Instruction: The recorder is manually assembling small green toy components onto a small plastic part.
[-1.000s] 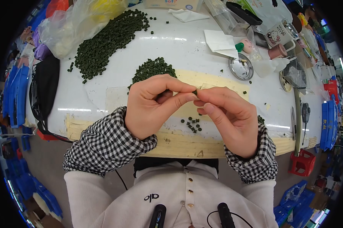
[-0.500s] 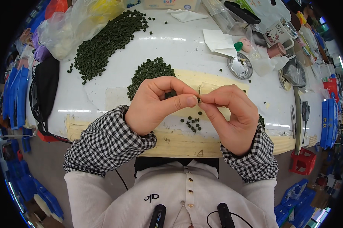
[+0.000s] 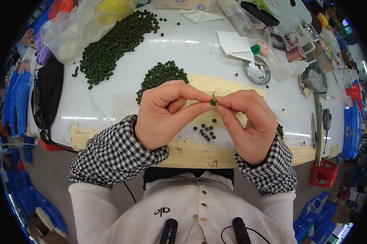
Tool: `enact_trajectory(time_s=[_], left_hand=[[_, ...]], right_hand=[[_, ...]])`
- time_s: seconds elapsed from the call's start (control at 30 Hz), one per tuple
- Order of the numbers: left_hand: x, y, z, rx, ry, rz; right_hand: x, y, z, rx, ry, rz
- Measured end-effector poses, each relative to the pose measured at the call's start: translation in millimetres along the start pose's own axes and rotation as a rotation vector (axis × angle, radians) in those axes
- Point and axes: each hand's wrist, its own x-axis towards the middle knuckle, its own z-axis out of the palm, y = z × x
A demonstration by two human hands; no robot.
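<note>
Between my two hands, over the middle of the table, a small dark green part (image 3: pixel 213 101) is pinched at the fingertips. My left hand (image 3: pixel 165 112) grips it from the left with thumb and forefinger. From the right, thumb and forefinger of my right hand (image 3: pixel 246 120) close on the same part. Just beneath the fingers lie several loose small green pieces (image 3: pixel 206 132). Beyond my left hand rises a pile of small dark green parts (image 3: pixel 163 77), and a larger heap of similar parts (image 3: pixel 114 46) spreads farther back to the left.
Clear plastic bags (image 3: pixel 79 34) and a black face mask (image 3: pixel 48 95) lie at the left. On the right are a round metal lid (image 3: pixel 256 71), white tissue (image 3: pixel 235 46), a mug (image 3: pixel 298 35) and a pink spool (image 3: pixel 296 53). Tweezers (image 3: pixel 314 130) lie near the right edge.
My fingertips have drawn slightly apart, so the small green part between them shows more plainly. Both hands stay over the same spot.
</note>
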Motion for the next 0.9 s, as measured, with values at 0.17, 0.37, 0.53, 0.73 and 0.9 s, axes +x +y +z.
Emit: enact_trajectory(time_s=[0.17,0.37,0.53,0.73,0.9], left_hand=[[-0.4,-0.8,-0.9,0.092,0.030,0.078],[-0.8,0.7,-1.2,0.100,0.086,0.080],[-0.2,-0.5,-1.6,0.135,0.093,0.113],[-1.3,0.0,-1.0,0.197,0.098,0.147],[-1.6,-2.1,-0.6,0.177,0.092,0.154]], right_hand=[[0.0,1.7,-0.1,-0.016,-0.011,-0.034],[-1.8,2.9,2.0,0.024,-0.013,-0.024],[-2.5,1.6,2.4,0.030,-0.038,-0.024],[-2.2,1.1,1.4,0.001,-0.080,-0.053],[-3.4,1.3,0.2,0.003,-0.108,-0.077]])
